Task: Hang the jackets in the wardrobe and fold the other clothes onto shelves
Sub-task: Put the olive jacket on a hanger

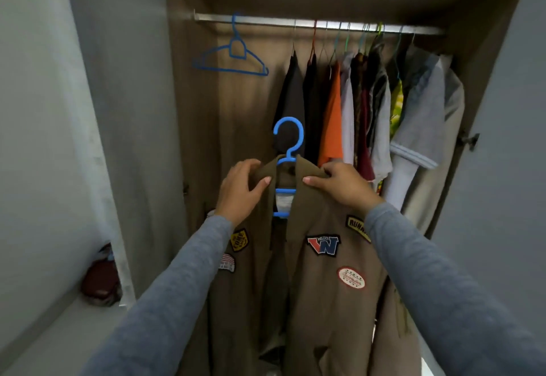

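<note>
Currently on the hanging step; brown cloth jacket with sewn patches [325, 287] sits on a blue plastic hanger [289, 139], held up in front of the open wardrobe, well below the silver metal rail [266, 19]; my left grip [240, 191] is curled round the jacket shoulder on my left, my right grip [342, 183] pinches the collar on the other side; both grasp fabric, not the hook; hook free, not yet hung. Next move, I judge: lift the lot and aim the hook at the bare rail between the empty thin blue hanger [233, 59] and the row of hung clothes [369, 103]; probably needs one grip moved to the hook's neck.
</note>
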A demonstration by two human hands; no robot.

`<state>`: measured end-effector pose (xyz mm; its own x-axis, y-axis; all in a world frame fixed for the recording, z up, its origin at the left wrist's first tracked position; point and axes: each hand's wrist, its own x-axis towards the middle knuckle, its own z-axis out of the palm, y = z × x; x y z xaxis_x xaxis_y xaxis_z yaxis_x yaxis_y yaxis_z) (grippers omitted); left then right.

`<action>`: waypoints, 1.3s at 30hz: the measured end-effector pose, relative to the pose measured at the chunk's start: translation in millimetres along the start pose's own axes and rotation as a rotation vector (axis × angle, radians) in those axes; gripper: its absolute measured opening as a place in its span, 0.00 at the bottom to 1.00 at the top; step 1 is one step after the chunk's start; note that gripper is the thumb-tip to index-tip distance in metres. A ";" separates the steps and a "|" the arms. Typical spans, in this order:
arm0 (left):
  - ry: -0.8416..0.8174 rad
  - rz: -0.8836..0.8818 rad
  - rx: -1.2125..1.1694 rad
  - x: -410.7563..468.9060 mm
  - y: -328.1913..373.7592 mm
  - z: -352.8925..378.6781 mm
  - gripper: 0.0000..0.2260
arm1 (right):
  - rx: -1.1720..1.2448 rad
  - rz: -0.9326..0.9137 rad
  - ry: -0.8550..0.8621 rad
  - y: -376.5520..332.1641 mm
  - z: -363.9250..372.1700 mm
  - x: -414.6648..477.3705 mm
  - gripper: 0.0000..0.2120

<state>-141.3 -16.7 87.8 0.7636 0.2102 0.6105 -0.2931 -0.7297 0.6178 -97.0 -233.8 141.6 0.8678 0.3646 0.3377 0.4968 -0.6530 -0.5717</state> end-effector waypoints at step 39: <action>-0.086 -0.189 -0.337 95.8 -49.8 49.8 0.37 | 1.006 0.135 0.274 -111.5 53.1 202.1 0.14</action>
<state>-24.8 7.4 90.9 0.8633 0.2550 0.4356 -0.3043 -0.4255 0.8523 23.7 -52.0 233.8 0.9466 0.0853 0.3109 0.2862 0.2211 -0.9323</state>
